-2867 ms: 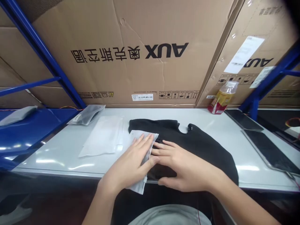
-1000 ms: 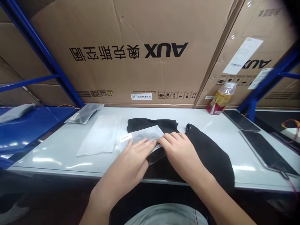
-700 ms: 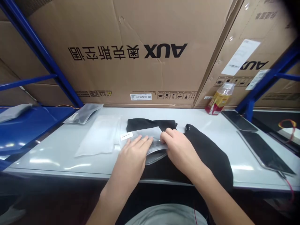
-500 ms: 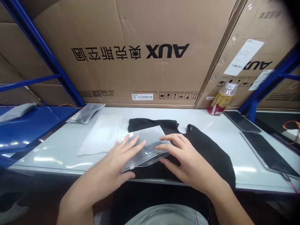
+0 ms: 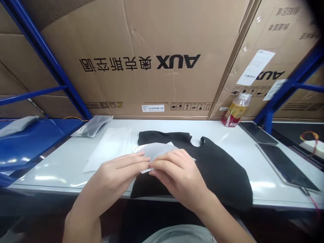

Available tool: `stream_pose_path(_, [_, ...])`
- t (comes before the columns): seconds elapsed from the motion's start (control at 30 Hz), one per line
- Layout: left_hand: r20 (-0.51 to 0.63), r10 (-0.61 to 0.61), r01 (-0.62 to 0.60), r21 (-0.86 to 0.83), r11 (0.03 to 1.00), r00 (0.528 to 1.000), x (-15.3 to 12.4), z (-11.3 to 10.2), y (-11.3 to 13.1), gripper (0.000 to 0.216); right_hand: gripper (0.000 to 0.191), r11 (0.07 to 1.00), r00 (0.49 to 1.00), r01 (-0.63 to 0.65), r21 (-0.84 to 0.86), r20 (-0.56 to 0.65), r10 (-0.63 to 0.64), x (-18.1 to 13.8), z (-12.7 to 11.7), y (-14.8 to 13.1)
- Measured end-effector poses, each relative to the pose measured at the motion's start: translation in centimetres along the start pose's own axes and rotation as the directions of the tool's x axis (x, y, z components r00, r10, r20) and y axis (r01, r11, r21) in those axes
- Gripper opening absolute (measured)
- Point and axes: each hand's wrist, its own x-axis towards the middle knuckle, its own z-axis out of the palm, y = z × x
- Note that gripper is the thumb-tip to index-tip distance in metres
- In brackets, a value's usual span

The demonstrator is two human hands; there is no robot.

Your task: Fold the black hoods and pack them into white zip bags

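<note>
A black garment [image 5: 220,172] lies spread on the white table [image 5: 63,168], its near part hanging over the front edge. Just above it, both hands hold a translucent zip bag [image 5: 158,150] with a small white label at its left corner. My left hand [image 5: 116,177] pinches the bag's near edge from the left. From the right, my right hand [image 5: 177,175] pinches the same edge, fingertips almost meeting the left hand's. The bag is lifted off the cloth and looks flat.
A stack of empty clear bags [image 5: 111,148] lies to the left, with a grey filled bag [image 5: 93,125] behind it. A yellow-and-red bottle [image 5: 235,111] stands at the back right. Dark flat panels [image 5: 283,162] lie on the right. Large cardboard boxes [image 5: 152,60] and blue shelf posts [image 5: 45,57] stand behind.
The bag lay flat on the garment under both palms; now both hands have pinched its near edge and raised it off the cloth.
</note>
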Motion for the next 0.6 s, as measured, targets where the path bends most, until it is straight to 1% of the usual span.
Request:
stream_pose_path(0.1, [-0.006, -0.037, 0.037, 0.015, 0.999, 0.999, 0.1, 0.1, 0.2, 0.028, 0.001, 1.000, 1.000, 0.003, 0.012, 0.008, -0.003, 0.1, -0.5, -0.2])
stream_pose_path(0.2, [0.016, -0.020, 0.020, 0.013, 1.000, 1.000, 0.4, 0.3, 0.4, 0.026, 0.007, 0.998, 1.000, 0.018, -0.065, 0.002, -0.018, 0.1, -0.6, -0.5])
stream_pose_path(0.33, [0.034, 0.047, -0.047, -0.008, 0.999, 0.998, 0.5, 0.1, 0.3, 0.028, 0.014, 0.991, 0.996, 0.020, -0.134, 0.084, -0.009, 0.0, -1.2, -0.2])
stream_pose_path(0.47, [0.030, 0.042, -0.042, 0.016, 0.999, 0.999, 0.4, -0.3, 0.1, 0.032, 0.016, 0.986, 0.985, -0.023, -0.166, 0.168, 0.051, -0.3, -2.3, 0.3])
stream_pose_path(0.6, [0.014, 0.058, -0.058, -0.011, 0.998, 0.998, 0.6, -0.3, 0.0, 0.030, 0.018, 0.974, 0.982, -0.012, -0.226, 0.183, 0.054, -0.9, -3.2, 0.7])
